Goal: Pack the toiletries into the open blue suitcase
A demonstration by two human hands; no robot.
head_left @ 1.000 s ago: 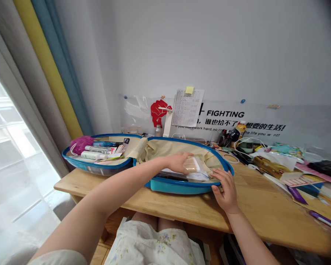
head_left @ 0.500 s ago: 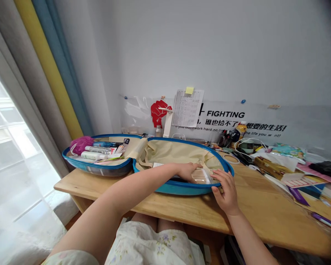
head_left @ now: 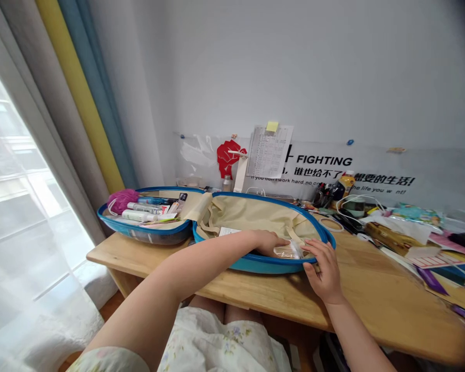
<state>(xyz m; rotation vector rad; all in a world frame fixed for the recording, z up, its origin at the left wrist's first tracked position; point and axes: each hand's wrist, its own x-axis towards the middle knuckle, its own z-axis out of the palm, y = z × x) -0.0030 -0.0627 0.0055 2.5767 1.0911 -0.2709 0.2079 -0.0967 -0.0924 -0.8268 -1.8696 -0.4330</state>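
Observation:
An open blue hard-shell suitcase lies on the wooden desk, its right half lined with beige cloth. My left hand reaches into that half and holds a clear plastic packet with pale, comb-like contents, low against the front rim. My right hand curls over the blue rim close to the packet. The suitcase's left half holds a pink mesh sponge, several white tubes and other toiletries. A white card lies on the lining.
The wooden desk extends right, crowded with a yellow-capped bottle, white cables, a tape roll, papers and packets. A wall-mounted sheet and red fist cutout stand behind. Curtains hang at the left.
The packet has moved lower toward the front rim under my left hand, and my left hand has shifted down with it. The view has swung slightly left, while my right hand stays on the rim.

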